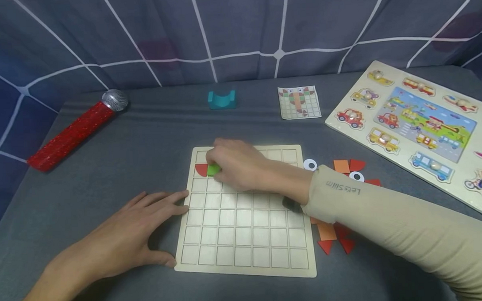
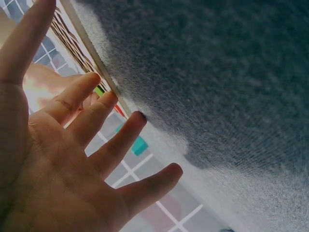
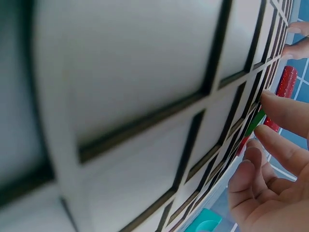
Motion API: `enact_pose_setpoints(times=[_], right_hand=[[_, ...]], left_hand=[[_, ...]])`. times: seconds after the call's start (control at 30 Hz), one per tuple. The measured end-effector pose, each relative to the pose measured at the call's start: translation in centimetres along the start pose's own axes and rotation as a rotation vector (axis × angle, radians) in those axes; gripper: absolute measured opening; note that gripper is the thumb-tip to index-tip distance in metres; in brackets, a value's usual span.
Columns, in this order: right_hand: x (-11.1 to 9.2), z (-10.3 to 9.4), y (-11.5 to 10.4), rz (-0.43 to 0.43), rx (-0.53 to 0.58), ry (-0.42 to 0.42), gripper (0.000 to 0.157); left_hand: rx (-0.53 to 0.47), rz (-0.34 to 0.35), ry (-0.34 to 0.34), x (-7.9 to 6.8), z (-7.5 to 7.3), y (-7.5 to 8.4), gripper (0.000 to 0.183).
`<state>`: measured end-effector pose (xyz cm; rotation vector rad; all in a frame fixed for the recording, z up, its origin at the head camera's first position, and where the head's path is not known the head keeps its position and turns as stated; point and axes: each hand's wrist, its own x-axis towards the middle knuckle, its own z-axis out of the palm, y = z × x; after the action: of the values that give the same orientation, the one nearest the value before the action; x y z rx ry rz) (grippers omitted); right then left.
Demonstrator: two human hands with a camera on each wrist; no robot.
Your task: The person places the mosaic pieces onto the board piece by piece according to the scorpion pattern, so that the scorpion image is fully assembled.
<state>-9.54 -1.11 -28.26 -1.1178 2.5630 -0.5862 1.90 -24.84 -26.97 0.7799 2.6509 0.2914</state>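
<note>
A wooden grid board [image 1: 252, 241] lies flat before me. In its second row, at the left edge, sits a red quarter-round tile [image 1: 201, 170]. Just right of that tile, my right hand [image 1: 238, 164] pinches a green square tile [image 1: 213, 170] between thumb and index finger, low over the board; the right wrist view shows the green tile [image 3: 254, 122] between the fingertips. My left hand [image 1: 128, 236] lies with spread, straight fingers, its tips touching the board's left edge. The right hand and forearm hide part of the upper rows.
Right of the board, partly under my sleeve, lie loose red and orange tiles [image 1: 326, 232] and two eye discs [image 1: 310, 165]. Behind are a pattern card [image 1: 299, 103], a teal block [image 1: 221, 100], a red microphone [image 1: 75, 134] and a vehicle knob puzzle [image 1: 423, 126].
</note>
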Motion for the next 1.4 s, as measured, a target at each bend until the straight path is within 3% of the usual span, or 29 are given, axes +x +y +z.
enact_pose_setpoints(times=[0.27, 0.77, 1.0, 1.13, 1.4], right_hand=[[-0.2, -0.2, 0.1, -0.019, 0.009, -0.009, 0.030], [-0.8, -0.3, 0.4, -0.045, 0.089, -0.020, 0.031], [-3.7, -0.7, 0.3, -0.023, 0.231, -0.010, 0.029], [-5.8, -0.6, 0.2, -0.005, 0.245, 0.010, 0.026], [-8.9, -0.4, 2.8, 0.013, 0.359, 0.028, 0.026]], left_hand=[[-0.007, -0.013, -0.009, 0.0, -0.1, 0.0, 0.090], [-0.010, -0.010, 0.002, -0.1, 0.0, 0.1, 0.089], [-0.009, -0.016, -0.006, 0.0, 0.0, 0.2, 0.087], [-0.005, -0.019, 0.002, -0.1, 0.0, 0.3, 0.087], [-0.005, -0.039, 0.001, -0.2, 0.0, 0.5, 0.088]])
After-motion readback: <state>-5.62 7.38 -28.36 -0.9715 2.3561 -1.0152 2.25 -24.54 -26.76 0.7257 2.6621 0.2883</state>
